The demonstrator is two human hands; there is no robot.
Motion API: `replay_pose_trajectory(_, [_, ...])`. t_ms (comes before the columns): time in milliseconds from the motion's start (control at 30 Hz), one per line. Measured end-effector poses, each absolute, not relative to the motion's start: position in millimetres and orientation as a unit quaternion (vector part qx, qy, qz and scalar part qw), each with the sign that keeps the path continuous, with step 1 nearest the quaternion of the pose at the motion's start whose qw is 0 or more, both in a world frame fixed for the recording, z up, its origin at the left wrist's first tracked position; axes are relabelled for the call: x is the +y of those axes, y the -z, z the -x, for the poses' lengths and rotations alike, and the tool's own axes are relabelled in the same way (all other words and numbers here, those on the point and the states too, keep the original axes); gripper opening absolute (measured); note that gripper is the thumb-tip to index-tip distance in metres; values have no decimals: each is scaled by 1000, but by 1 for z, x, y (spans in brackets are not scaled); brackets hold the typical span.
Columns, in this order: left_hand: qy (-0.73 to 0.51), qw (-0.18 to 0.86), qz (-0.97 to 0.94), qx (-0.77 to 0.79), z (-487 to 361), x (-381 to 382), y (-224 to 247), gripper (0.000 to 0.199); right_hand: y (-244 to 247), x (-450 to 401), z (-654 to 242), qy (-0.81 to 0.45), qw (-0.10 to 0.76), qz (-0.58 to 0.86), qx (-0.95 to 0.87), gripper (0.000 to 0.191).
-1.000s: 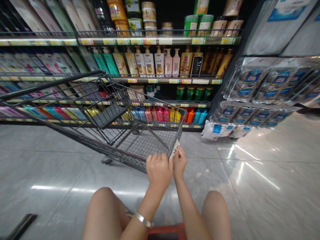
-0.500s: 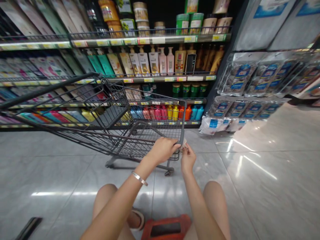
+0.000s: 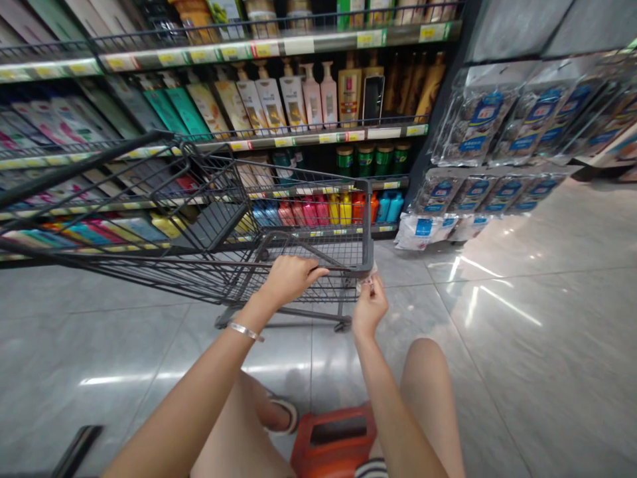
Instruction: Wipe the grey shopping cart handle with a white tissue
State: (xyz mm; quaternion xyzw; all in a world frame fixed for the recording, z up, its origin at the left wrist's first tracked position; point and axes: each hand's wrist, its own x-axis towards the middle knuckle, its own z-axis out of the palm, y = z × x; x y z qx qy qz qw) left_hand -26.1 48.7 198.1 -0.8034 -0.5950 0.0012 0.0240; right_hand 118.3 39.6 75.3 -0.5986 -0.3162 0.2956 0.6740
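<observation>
A dark grey shopping cart (image 3: 369, 232) stands across the floor before me, its handle end to the left. My left hand (image 3: 293, 277) is closed over the cart's near top rail, fingers wrapped round it. At the cart's near front corner, my right hand (image 3: 371, 307) pinches a small pale crumpled cloth (image 3: 367, 280) against the frame. Most of the cloth is hidden behind the fingers. Whether it is fabric or paper, I cannot tell.
Behind the cart, shelves (image 3: 279, 141) hold rows of bottles and jars. Silvery packets (image 3: 478, 126) hang at the right. Between my legs is a red plastic piece (image 3: 338, 425) with a rectangular opening. A dark bar (image 3: 77, 451) lies at lower left on the tiled floor (image 3: 522, 345).
My left hand has slid left along the rail, away from the corner. My right hand stays at the corner with the cloth, slightly higher in view. The view has tilted somewhat downward.
</observation>
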Motion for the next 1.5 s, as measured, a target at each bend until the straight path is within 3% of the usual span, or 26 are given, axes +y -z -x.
replay_pose_trajectory(267, [22,33,780,-625,3,69,-194,55,-60,74,-138,-198,628,626,-418,36])
replay_pose_trajectory(467, [32,41,763,-644,-14,80,-192,59,-60,85,-160,-226,600,640,-424,32])
replay_pose_trajectory(567, [30,38,759,-649,-20,82,-193,58,-64,84,-156,-290,625,635,-349,27])
replay_pose_trajectory(700, [37,27,754,-655,-26,82,-194,57,-88,84,-136,-364,714,559,-213,36])
replay_pose_trajectory(800, [38,20,752,-658,-31,83,-195,54,-117,82,-122,-311,739,557,-216,35])
replay_pose_trajectory(933, [24,10,753,-658,-36,83,-196,50,-137,77,-112,-184,716,575,-351,21])
replay_pose_trajectory(1100, [33,5,760,-649,-38,83,-196,61,-110,74,-112,-84,703,572,-415,17])
replay_pose_trajectory(1300, [20,12,764,-645,-37,83,-194,62,-59,75,-115,-158,656,621,-398,23])
replay_pose_trajectory(1500, [24,5,771,-637,-36,86,-196,61,-51,74,-121,-156,638,639,-400,23])
